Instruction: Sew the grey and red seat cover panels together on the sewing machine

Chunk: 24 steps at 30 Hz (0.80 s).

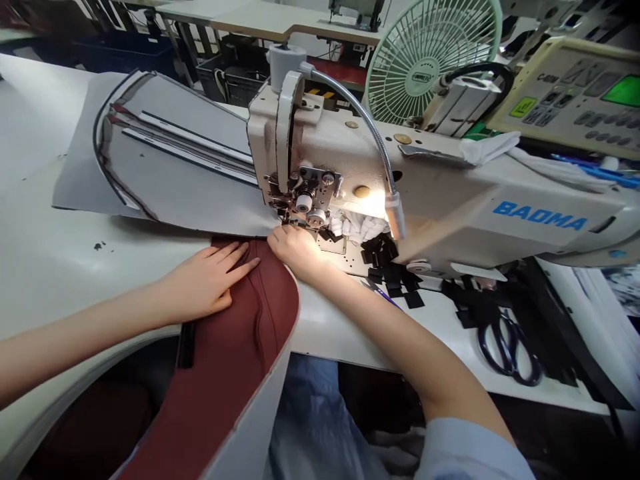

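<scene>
A long maroon sheet of leather-like material with stitched seams hangs over the table's front edge. Its upper end meets the grey panel by the needle area of the sewing machine. My left hand lies flat on the maroon sheet, fingers stretched out and slightly spread. Close against the presser foot, my right hand has its fingers curled together at the sheet's top right corner. Whatever lies between those fingertips is hidden. Dark trim strips run along the grey panel, which spreads to the machine's left.
Small black fabric pieces are scattered right of the needle plate. Dark-handled scissors lie near the table edge. A lit lamp hangs over the machine bed. Behind stand a green fan and a control panel.
</scene>
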Tool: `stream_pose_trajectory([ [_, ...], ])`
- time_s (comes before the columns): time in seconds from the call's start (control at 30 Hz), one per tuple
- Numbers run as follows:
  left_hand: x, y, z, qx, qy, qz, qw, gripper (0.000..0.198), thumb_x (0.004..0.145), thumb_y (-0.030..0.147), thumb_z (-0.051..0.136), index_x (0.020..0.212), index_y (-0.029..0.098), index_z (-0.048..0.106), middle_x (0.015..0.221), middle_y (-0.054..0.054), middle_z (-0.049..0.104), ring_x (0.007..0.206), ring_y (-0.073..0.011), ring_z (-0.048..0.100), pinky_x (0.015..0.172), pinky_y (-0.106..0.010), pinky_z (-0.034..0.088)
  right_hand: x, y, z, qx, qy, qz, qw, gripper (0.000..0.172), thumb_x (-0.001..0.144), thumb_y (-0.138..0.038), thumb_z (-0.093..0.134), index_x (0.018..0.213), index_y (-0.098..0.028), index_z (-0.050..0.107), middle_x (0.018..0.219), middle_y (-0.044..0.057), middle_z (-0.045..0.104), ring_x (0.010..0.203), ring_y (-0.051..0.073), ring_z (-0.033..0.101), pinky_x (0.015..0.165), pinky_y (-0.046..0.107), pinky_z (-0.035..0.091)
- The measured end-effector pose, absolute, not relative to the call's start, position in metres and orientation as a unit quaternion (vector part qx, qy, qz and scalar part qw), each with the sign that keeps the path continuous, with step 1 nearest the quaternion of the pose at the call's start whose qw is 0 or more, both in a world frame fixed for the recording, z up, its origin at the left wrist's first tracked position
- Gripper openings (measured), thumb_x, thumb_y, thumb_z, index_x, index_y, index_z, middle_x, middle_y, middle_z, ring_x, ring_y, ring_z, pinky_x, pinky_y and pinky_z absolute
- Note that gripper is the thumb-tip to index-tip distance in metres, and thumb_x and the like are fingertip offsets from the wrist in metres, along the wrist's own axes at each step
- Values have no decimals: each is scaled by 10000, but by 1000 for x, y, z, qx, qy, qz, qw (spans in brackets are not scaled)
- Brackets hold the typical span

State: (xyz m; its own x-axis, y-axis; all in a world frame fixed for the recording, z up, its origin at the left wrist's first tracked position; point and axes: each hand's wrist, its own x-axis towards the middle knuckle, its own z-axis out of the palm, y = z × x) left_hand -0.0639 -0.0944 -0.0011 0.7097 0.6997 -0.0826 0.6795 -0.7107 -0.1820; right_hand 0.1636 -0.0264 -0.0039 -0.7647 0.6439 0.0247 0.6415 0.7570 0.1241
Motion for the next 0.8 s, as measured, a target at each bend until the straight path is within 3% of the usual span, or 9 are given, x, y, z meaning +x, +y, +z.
stream_pose_trajectory([
  [0.07, -46, -92, 10, -918, -383, 62, 85, 416, 854, 175, 494, 1233, 139, 661, 1234, -206, 642, 1178, -353, 567, 959, -466, 439, 167, -31, 0, 342, 937, 61, 39, 386, 966, 0, 281, 1081, -100, 636, 1014, 159, 653, 865, 242, 647, 635, 335, 488],
  [0.13, -28, -76, 18, -908, -408, 28, 90, 296, 891, 148, 460, 1064, 158, 699, 1037, -160, 676, 1041, -317, 594, 868, -440, 454, 173, -35, 1, 341, 937, 57, 58, 413, 968, -5, 262, 1121, -106, 632, 1019, 148, 659, 782, 222, 653, 566, 324, 459],
  [0.27, -12, -26, 13, -878, -471, -60, 59, 275, 926, 180, 477, 1070, 180, 712, 1064, -133, 667, 998, -297, 581, 831, -428, 458, 188, -40, -4, 331, 940, 57, 59, 421, 979, -52, 287, 1299, -96, 557, 1142, 172, 658, 726, 197, 656, 537, 310, 452],
  [0.43, -23, 9, -1, -875, -465, -117, -60, 285, 988, 339, 492, 1078, 257, 750, 976, -59, 695, 931, -238, 607, 821, -372, 489, 194, -41, -8, 308, 947, 63, 59, 465, 918, -32, 351, 1348, -63, 527, 1290, 241, 604, 708, 191, 655, 510, 310, 482],
  [0.6, -18, 3, -4, -902, -412, -100, 78, 265, 986, 284, 504, 934, 226, 758, 932, -87, 688, 914, -257, 602, 788, -379, 477, 191, -40, -8, 328, 941, 54, 57, 492, 929, -34, 312, 1368, -33, 533, 1361, 261, 572, 702, 189, 657, 499, 313, 500],
  [0.8, -10, 4, -10, -914, -356, -75, 179, 242, 962, 145, 499, 939, 179, 737, 936, -102, 691, 922, -266, 607, 780, -379, 472, 185, -35, -11, 357, 930, 54, 68, 527, 938, -45, 285, 1427, -6, 474, 1477, 291, 471, 736, 201, 677, 513, 331, 519],
])
